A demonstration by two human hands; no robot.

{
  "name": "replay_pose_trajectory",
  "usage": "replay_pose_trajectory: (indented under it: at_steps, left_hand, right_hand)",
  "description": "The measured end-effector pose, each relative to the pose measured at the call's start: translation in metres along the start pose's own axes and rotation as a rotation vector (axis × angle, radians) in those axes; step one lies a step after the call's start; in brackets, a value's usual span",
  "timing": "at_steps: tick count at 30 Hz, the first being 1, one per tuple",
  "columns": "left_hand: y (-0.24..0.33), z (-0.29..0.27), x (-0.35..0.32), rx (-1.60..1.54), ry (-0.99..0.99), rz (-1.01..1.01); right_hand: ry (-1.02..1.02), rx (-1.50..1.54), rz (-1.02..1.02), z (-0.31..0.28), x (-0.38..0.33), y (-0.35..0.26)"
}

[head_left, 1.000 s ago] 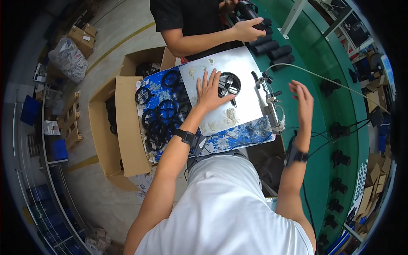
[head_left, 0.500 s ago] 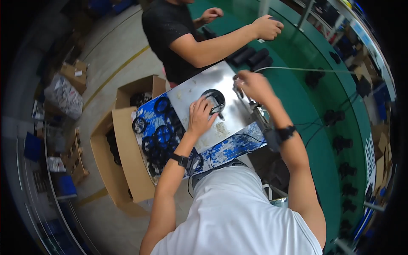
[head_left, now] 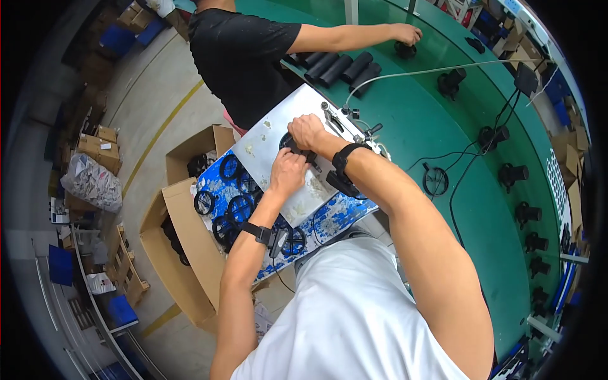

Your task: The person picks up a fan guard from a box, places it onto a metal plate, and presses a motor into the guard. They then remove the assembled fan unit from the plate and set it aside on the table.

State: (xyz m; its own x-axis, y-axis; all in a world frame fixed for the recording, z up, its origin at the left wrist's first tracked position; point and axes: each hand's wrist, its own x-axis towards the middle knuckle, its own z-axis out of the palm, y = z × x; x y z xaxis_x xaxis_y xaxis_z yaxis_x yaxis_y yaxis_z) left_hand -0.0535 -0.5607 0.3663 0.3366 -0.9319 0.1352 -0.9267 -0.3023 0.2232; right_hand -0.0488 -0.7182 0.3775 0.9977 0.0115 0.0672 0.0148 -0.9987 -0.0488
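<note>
Shifted right hand (head_left: 308,131) leftward from metal fixture (head_left: 333,119) to far side of black spoked ring (head_left: 289,143), on metal plate (head_left: 266,159) | kept left hand (head_left: 289,171) at near side | both hands' fingers now curled, grip hidden, cannot tell | co-worker's hand (head_left: 404,34) now farther right, at black fitting (head_left: 405,50)

right hand (head_left: 307,132) just beyond left hand (head_left: 289,172), fingers (head_left: 294,158) curled; arms (head_left: 392,183) forward, elbows (head_left: 465,269) bent.

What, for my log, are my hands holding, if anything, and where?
Cannot be told: left hand and right hand partly cover the black wheel, hiding any grip.
</note>
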Motion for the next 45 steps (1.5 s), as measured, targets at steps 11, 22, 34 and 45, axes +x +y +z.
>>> replay_pose_trajectory:
  at_steps: [11, 22, 34, 45]
  left_hand:
    - [0.052, -0.011, -0.137, -0.646, 0.611, -0.692]
    - [0.067, 0.104, -0.26, -0.501, 0.035, -1.192]
    - [0.095, 0.077, -0.268, -0.458, 0.214, -1.185]
    - [0.093, -0.036, -0.186, -0.499, 0.765, -0.729]
  right_hand:
    - [0.169, 0.958, 0.113, -0.057, -0.167, -0.039]
    - [-0.815, 0.818, -0.029, 0.082, -0.202, -0.054]
    - [-1.055, 1.455, 0.269, 0.074, -0.183, -0.095]
    - [-0.992, 2.348, 0.117, 0.026, -0.193, -0.104]
